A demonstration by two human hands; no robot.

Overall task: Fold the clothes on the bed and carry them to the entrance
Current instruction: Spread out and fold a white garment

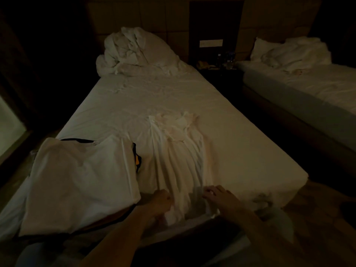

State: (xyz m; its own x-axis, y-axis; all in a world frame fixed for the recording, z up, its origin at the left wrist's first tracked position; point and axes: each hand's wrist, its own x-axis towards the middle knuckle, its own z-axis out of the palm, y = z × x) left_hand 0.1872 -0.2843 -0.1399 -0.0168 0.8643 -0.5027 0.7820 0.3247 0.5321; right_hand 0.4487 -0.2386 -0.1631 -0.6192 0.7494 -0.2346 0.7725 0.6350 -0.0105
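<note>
**Two Hands at the Bottom Edge of a White Top**

A white garment lies spread out on the bed, near the person and a little right of the middle. Its neck end points far away and its bottom edge is right by the near side of the bed. The cloth is full of long wrinkles.

The left hand has its fingers curled into the bottom edge on the left. The right hand has its fingers bent over the bottom edge on the right. Both seem to be pinching the cloth, but the room is dark, so the grip is hard to see.

The garment looks thin, soft and light. It will likely flop and bunch up, not stay flat. Holding it at the two bottom corners seems the best way to lift it and lay it over itself.

To the left sits a pile of folded clothes, white on top, with a bit of black and orange showing at its right side.

Far away on the bed is a crumpled blanket.

No basket or box shows here.
</note>
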